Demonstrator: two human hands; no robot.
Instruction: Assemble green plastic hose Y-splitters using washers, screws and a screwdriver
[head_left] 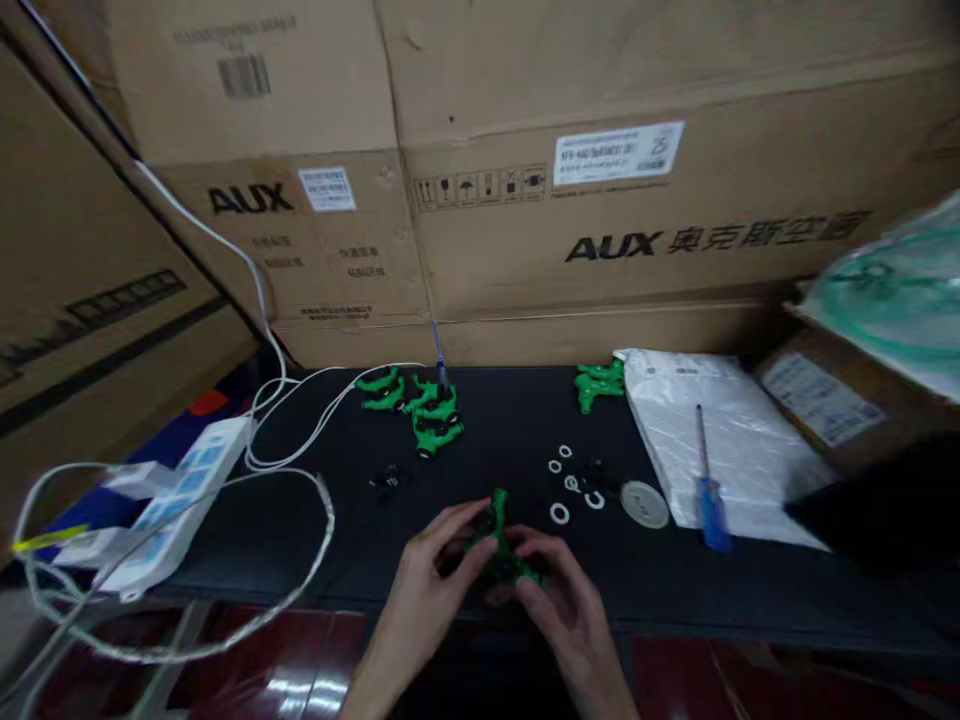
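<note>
One power strip (pixel 176 503): white, at the left edge of the tabletop (pixel 517 440), with part of it past the edge.
Cords (pixel 327 505): white and clear, looping from the power strip over the left side of the tabletop. One runs up the big boxes (pixel 600 250).
Pile of green parts (pixel 429 412): a few plastic bits touching each other, near the back edge, left of the middle. A thin blue-tipped cord comes down to them.
Small black bits (pixel 388 482): just in front of the pile, on their own.
Left hand (pixel 435 570): at the front edge, in the middle. Its fingers and thumb are curled shut on the left side of the held green part (pixel 497 515).
Held green part: between both hands, just above the front edge. Its top pokes out past the fingers.
Right hand (pixel 562 600): touching the left hand. Its fingers are closed on the right side of the same part.
White rings (pixel 559 513): a few small ones, just behind the right hand, close together.
Round disc (pixel 643 503): pale and flat, just right of the rings.
Lone green part (pixel 600 383): at the back edge, touching the plastic bag (pixel 750 450).
Plastic bag: white and flat, on the right side of the tabletop.
Screwdriver (pixel 712 510): blue handle, lying on the bag, handle toward the front.
Small box (pixel 817 400): cardboard, at the back right corner.
Big boxes: brown, stacked behind the back edge.
</note>
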